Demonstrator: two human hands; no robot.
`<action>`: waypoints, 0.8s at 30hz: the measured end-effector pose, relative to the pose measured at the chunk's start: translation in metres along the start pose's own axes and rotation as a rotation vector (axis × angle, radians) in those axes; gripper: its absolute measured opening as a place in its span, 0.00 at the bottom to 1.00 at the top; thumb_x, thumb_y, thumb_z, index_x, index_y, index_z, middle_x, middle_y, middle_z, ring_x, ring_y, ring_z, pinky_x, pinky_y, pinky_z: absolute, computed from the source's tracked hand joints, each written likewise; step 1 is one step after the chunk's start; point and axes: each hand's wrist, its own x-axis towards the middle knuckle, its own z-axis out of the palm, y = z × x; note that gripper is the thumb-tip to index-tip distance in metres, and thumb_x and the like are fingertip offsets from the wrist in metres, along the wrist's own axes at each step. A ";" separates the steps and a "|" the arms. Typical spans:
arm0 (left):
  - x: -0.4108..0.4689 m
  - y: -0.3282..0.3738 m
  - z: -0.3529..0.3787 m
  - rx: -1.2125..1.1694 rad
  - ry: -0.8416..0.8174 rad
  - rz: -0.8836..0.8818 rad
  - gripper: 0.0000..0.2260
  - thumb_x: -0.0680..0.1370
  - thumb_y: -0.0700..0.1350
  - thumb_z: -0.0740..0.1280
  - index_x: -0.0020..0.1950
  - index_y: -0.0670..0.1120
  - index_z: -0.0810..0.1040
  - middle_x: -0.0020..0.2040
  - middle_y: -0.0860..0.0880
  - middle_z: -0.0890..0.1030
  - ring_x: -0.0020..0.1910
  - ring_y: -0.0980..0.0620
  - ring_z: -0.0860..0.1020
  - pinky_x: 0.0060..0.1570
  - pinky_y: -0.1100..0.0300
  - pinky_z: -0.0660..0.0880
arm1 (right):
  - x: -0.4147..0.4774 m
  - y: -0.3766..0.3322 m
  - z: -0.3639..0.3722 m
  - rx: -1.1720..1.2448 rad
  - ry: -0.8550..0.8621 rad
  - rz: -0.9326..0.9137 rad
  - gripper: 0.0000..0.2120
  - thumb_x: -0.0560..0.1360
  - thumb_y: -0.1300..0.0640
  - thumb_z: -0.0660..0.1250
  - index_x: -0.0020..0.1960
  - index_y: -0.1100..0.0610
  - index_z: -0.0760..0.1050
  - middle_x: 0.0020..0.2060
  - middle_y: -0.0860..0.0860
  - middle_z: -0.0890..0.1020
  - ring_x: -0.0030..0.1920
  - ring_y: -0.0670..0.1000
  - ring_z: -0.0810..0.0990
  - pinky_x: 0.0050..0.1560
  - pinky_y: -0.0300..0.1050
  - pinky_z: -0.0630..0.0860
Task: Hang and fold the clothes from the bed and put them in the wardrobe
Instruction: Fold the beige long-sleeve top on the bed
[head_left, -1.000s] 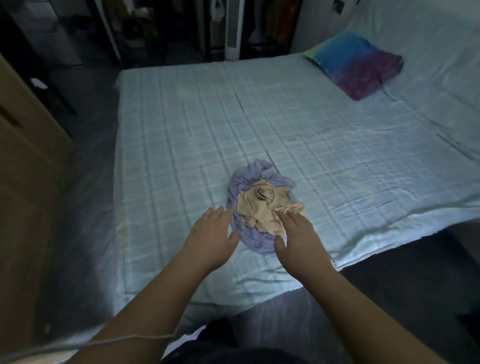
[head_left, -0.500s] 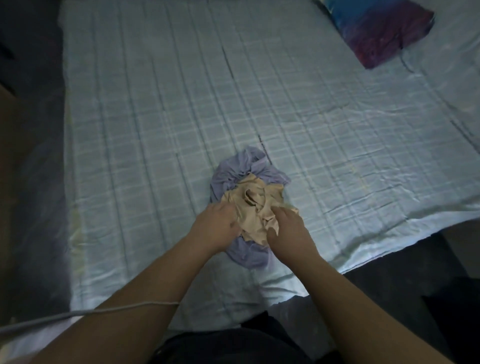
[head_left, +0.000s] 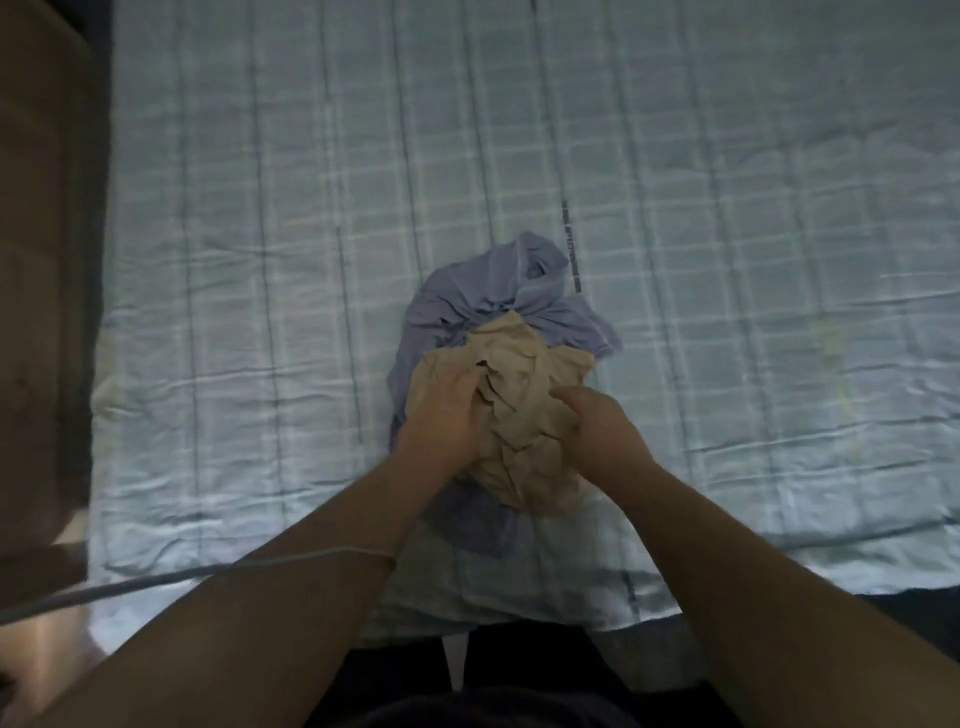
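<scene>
Near the bed's (head_left: 260, 260) front edge, the beige garment (head_left: 519, 415) lies crumpled atop the lilac garment (head_left: 488, 301). Left hand (head_left: 447, 415) and right hand (head_left: 597, 431) both clutch beige folds. Best lifted clear alone, then shaken open before folding.

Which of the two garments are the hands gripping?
The beige garment, crumpled on top; the purple garment lies beneath it, not gripped.

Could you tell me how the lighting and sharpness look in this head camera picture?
Head view: dim, bluish light; the pale checked bedsheet is brightest, the crumpled beige garment fairly clear over the lilac garment; the left edge is smeared; wide-angle lens bows the sheet's lines.
</scene>
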 end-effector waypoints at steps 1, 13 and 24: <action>0.012 -0.006 0.010 0.040 -0.048 -0.026 0.23 0.81 0.54 0.54 0.72 0.45 0.69 0.67 0.37 0.75 0.67 0.39 0.72 0.70 0.45 0.66 | 0.013 0.004 -0.002 -0.018 -0.028 -0.026 0.26 0.75 0.52 0.64 0.72 0.54 0.70 0.66 0.57 0.74 0.67 0.58 0.72 0.67 0.48 0.65; 0.062 0.008 0.013 0.213 -0.424 -0.148 0.15 0.75 0.41 0.65 0.58 0.35 0.79 0.59 0.35 0.76 0.58 0.39 0.75 0.59 0.53 0.70 | 0.099 0.017 0.012 -0.023 -0.160 -0.141 0.11 0.73 0.60 0.65 0.54 0.55 0.76 0.51 0.58 0.78 0.53 0.61 0.78 0.48 0.46 0.71; 0.007 0.049 -0.046 0.154 -0.082 -0.085 0.10 0.76 0.39 0.66 0.55 0.45 0.83 0.51 0.45 0.76 0.51 0.44 0.76 0.45 0.59 0.67 | 0.015 0.023 -0.040 0.187 0.195 -0.272 0.06 0.79 0.57 0.63 0.55 0.55 0.73 0.43 0.52 0.79 0.43 0.55 0.77 0.40 0.44 0.66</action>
